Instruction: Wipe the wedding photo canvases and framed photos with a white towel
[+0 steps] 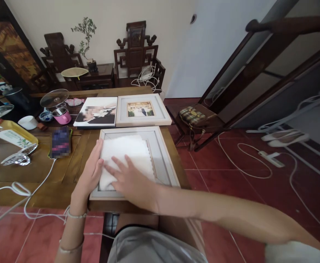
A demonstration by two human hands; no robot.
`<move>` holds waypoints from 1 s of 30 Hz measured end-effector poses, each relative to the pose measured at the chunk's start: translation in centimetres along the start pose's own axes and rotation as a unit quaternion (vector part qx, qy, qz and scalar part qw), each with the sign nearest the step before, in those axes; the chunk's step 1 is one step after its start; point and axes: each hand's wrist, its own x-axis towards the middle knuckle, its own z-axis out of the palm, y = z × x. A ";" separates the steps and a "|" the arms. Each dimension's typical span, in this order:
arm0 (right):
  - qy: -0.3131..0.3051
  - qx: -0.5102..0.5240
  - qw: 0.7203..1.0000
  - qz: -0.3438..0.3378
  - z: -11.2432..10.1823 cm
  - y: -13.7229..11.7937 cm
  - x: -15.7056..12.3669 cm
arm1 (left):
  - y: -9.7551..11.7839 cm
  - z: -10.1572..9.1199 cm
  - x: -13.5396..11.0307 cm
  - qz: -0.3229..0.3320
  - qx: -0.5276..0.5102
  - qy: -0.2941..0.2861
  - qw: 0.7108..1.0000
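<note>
text: none legible | bottle (pixel 4 126): pale label (pixel 17 136), lettering too blurred to read | phone (pixel 60 143): screen pixelated, unreadable | checked bag (pixel 195 117): yellowish badge (pixel 192 111), markings too small to read

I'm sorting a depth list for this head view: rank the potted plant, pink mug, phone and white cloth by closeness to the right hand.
1. White cloth: directly under the right hand, touching it.
2. Phone: off to the left.
3. Pink mug: also left, beyond the phone.
4. Potted plant: far background, left of centre.
</note>
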 end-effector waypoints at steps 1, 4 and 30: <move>-0.015 0.007 1.000 -0.010 -0.2 -0.3 -0.6 | 0.0 0.0 0.0 -0.005 0.002 0.000 1.000; -0.085 0.038 0.995 -0.020 -0.8 -0.2 -2.5 | -0.1 0.1 0.0 -0.026 0.013 -0.011 1.000; 0.020 -0.028 0.995 0.091 -0.2 10.1 2.2 | -0.3 0.5 0.6 0.013 0.040 -0.051 0.998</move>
